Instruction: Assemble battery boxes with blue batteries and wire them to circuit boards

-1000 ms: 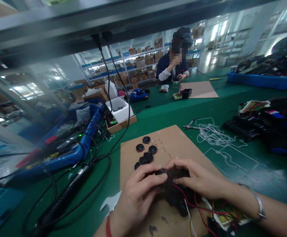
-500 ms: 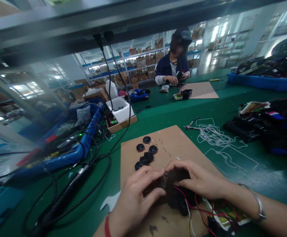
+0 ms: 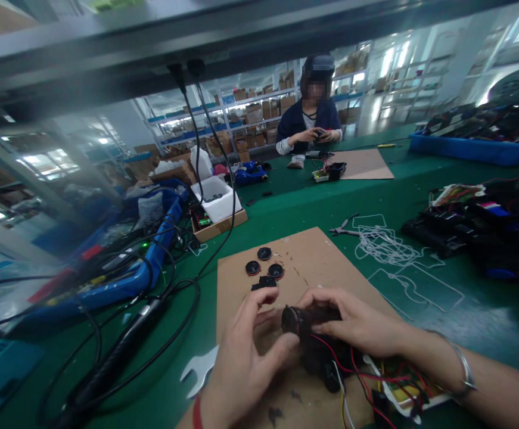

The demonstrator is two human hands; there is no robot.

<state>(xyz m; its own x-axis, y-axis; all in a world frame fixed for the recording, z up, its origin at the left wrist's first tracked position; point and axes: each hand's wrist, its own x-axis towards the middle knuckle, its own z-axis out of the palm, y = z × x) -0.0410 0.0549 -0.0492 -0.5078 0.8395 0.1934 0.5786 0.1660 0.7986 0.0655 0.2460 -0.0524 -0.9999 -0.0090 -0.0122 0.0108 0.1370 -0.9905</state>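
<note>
The right hand (image 3: 353,322) grips a black housing (image 3: 319,356) over the near part of the brown board (image 3: 322,256), its fingers curled over the top and its thumb pressed to the near side. A round part (image 3: 291,320) sits at the left end of the housing, facing the left hand (image 3: 250,357). That hand's fingers are spread in a loose C around the round part, with the thumb tip just beside its lower edge; whether the thumb touches it cannot be told.

Red wires (image 3: 329,350) run from the housing toward the circuit board (image 3: 404,390) at its right, and a white wire (image 3: 338,375) hangs at the near side. Beyond the left hand lie loose discs (image 3: 264,254), some partly hidden behind the fingers, and a wrench (image 3: 199,368) lies to its left.

For this handling, the right hand's firm, steady hold looks right, since the left can then work without the housing rolling. The left fingers would do best to meet the round part by its rim, evenly from opposite sides, sparing its face and avoiding any tilt. The wires want slack, clear of both thumbs, so that no pull reaches their joints.
</note>
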